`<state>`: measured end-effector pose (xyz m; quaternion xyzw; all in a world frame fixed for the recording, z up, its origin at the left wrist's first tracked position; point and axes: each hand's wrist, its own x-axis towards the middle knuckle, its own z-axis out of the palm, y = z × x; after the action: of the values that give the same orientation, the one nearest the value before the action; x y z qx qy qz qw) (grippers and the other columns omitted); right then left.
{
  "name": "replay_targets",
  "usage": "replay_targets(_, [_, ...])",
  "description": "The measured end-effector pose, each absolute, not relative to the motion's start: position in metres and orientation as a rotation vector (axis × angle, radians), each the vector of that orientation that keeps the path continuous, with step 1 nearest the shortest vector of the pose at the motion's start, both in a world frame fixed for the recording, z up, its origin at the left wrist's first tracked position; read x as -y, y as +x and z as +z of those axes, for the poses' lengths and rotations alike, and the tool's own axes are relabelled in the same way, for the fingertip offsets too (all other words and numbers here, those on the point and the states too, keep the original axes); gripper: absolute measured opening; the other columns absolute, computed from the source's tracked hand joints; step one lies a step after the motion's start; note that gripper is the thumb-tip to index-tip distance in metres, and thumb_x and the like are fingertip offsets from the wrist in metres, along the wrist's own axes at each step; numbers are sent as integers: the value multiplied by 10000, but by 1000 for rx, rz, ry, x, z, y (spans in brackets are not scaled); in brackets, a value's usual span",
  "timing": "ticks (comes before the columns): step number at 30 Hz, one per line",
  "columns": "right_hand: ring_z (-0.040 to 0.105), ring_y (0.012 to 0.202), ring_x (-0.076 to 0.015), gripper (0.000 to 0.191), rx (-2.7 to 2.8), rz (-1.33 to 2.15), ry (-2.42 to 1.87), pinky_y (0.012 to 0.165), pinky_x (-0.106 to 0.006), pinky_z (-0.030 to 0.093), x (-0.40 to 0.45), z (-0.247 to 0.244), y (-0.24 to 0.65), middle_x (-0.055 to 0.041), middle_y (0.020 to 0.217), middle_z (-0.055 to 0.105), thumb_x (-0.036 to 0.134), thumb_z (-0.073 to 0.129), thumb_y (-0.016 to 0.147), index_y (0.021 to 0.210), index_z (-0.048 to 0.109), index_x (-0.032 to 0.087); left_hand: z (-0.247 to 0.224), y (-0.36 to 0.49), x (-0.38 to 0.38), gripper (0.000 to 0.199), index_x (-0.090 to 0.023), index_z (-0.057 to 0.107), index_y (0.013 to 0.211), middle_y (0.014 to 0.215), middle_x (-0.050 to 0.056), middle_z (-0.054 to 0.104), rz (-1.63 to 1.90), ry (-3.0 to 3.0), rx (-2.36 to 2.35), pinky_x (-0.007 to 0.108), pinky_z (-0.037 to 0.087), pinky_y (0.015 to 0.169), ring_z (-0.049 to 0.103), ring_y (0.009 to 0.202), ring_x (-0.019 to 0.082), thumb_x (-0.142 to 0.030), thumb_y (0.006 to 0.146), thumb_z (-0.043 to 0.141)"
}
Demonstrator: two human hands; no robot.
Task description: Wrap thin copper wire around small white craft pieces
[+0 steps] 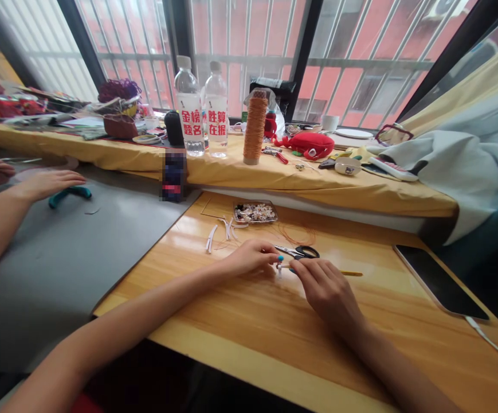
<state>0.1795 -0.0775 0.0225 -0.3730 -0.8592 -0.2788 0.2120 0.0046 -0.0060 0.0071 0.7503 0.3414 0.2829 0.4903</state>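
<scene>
My left hand (253, 257) pinches a small white piece (279, 271) just above the wooden table; a round blue spot (280, 258) shows at its fingertips, bead or nail I cannot tell. In my right hand (324, 287), closed in a pinch, is a thin gold-coloured rod (352, 273), perhaps a crochet hook. Its front end points at the white piece; whether they touch is too small to tell. Black-handled scissors (308, 252) lie right behind my hands. Farther back are white strips (211, 238), loose orange thread (295, 234) and a clear box of beads (255, 212).
To the right lies a phone (440, 281) with a white cable. A cloth-covered ledge (334, 189) holds water bottles (191, 109), an orange thread spool (255, 129) and a red pouch (311, 145). Another person's hands (44, 184) are at the grey table (115, 229), near teal-handled pliers (70, 196).
</scene>
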Motion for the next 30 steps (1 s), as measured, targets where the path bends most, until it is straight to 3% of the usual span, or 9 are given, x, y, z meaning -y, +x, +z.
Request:
replay_targets(8, [501,783,-169,211,2470,-646,-1029,703,-292,395,75,18,181,-97,846,571,101,333,824,936,512,100,13,4,11,200,-118,590,659,647,3,583,804,1744,-864,194,366,645,506,657,110,-293,702,504])
replay_targets(18, [493,653,-156,213,2518,-776,-914,592,-258,369,70,20,185,-71,696,573,109,341,822,878,546,90,16,4,14,194,-115,586,664,659,3,586,880,1802,-904,197,368,652,508,669,112,-273,720,489])
replay_targets(30, [478,641,-147,187,2481,-685,-1038,596,-262,357,69,18,183,-56,704,557,179,374,827,923,524,122,15,5,15,146,-119,580,674,677,1,580,886,1877,-892,192,365,652,505,675,105,-221,730,491])
